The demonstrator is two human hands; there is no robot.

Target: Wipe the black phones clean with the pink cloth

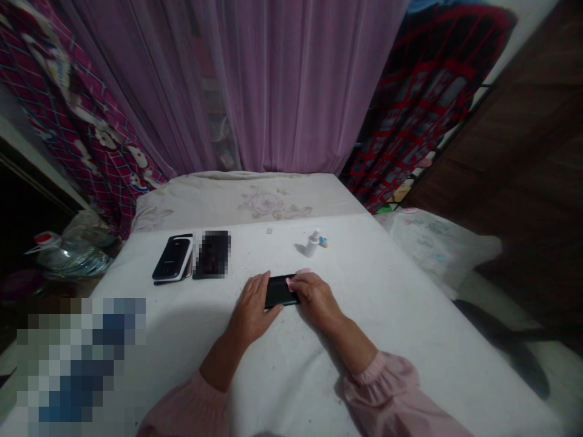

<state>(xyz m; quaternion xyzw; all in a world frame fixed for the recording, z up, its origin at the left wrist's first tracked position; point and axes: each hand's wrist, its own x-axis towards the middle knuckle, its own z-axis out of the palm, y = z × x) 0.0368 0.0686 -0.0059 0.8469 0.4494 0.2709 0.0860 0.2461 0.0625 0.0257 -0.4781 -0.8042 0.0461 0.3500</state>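
A black phone (279, 294) lies sideways on the white-covered table in front of me. My left hand (252, 303) grips its left end, with the thumb along the near edge and the fingers over the far edge. Over the right end of the phone, my right hand (316, 298) pinches a small pink cloth (290, 283) against the surface. Part of the cloth shows beyond the knuckles; the rest is hidden by the fingers. Beyond my right hand stands a small white spray bottle (311, 246), beside a small blue and white item (323, 241).
Several phones (173, 260) are stacked at the left of the table (282, 388), next to a dark, pixelated flat item (212, 255). A small pale square (269, 230) lies farther back. A large water bottle (68, 255) stands off the left edge; a plastic bag (437, 246) is off the right.
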